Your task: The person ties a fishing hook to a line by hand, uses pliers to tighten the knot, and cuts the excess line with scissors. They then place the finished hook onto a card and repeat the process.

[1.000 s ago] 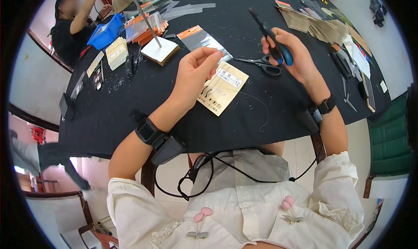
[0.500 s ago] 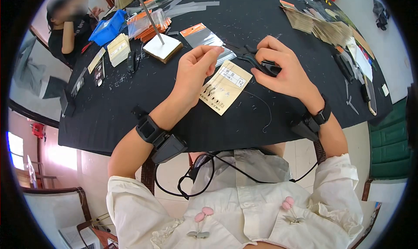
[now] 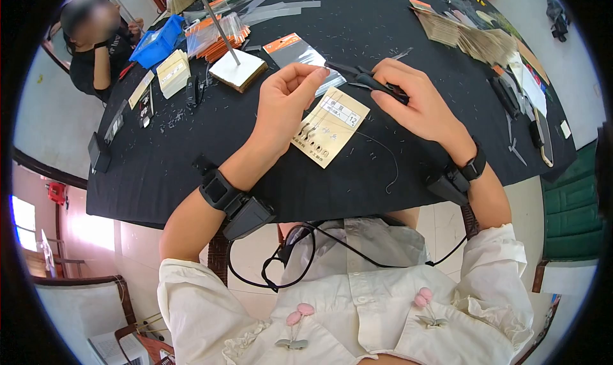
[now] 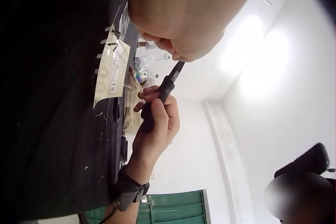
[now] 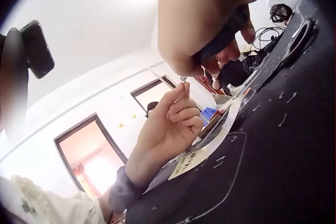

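Observation:
My left hand point(image 3: 284, 103) pinches thumb against forefinger above the upper left of a cream card point(image 3: 333, 138). What it pinches is tiny, and I cannot tell its kind. In my right hand point(image 3: 418, 100) are dark-handled pliers point(image 3: 361, 78), their narrow tips right at the left fingertips. The left wrist view shows the pliers point(image 4: 167, 85) slanting up to the left hand. Printed with a 12, the card carries several small dark hooks point(image 3: 306, 132) and fine line. A thin line point(image 3: 396, 164) curls off its right side onto the black cloth.
Behind the card lies a clear packet with an orange header point(image 3: 290, 46). To its left stands a metal rod on a white-topped block point(image 3: 239, 68). Card stacks point(image 3: 172, 78) and a blue bin point(image 3: 159, 43) sit farther left; brown packets point(image 3: 476, 43) lie right. Another person sits at far left.
My right hand has come down and left with the pliers, from raised to level with the left fingertips, then edged slightly further up. My left hand has stayed almost still.

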Available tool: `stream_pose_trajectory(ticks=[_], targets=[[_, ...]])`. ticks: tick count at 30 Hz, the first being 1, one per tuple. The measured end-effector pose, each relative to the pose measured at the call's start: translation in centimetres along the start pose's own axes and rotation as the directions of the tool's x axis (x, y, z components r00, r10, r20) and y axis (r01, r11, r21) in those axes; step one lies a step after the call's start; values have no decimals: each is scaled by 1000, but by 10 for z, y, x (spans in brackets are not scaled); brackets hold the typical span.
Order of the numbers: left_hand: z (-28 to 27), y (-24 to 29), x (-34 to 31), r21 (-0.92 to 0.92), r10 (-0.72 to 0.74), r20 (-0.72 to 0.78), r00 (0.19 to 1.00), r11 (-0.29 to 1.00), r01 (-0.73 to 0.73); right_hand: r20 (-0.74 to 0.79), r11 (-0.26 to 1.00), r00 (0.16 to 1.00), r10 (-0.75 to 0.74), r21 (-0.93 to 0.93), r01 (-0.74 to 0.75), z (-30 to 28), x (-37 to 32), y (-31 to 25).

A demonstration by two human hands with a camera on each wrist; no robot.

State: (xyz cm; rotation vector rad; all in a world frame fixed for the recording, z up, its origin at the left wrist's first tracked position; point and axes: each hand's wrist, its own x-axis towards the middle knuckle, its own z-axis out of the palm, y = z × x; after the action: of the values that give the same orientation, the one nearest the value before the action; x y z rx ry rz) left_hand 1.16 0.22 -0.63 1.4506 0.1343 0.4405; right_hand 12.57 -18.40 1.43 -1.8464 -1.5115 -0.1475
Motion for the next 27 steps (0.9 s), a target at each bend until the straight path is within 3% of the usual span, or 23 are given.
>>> stream_pose_trajectory(ticks=[8,10,17,20,27], targets=[[2,1,-1,-27,0,-11,1000,1000,0,106,951,988,116,274,-141,8,-4,2],[2,3,-2,-23,-3,-15,1000,1000,2,146,911,965,216,325,-253,7,-4,-3],[0,0,0,-62,12,-3,1000,998,-12,142,920,966,216,303,-250,7,-3,-3],[0,0,0,-70,15,2,1000,997,-14,105,945,985,138,284,-163,10,-3,2],[-4,0,1,38,35,-4,999,999,-35,121,949,980,156,256,-183,12,-4,-5]])
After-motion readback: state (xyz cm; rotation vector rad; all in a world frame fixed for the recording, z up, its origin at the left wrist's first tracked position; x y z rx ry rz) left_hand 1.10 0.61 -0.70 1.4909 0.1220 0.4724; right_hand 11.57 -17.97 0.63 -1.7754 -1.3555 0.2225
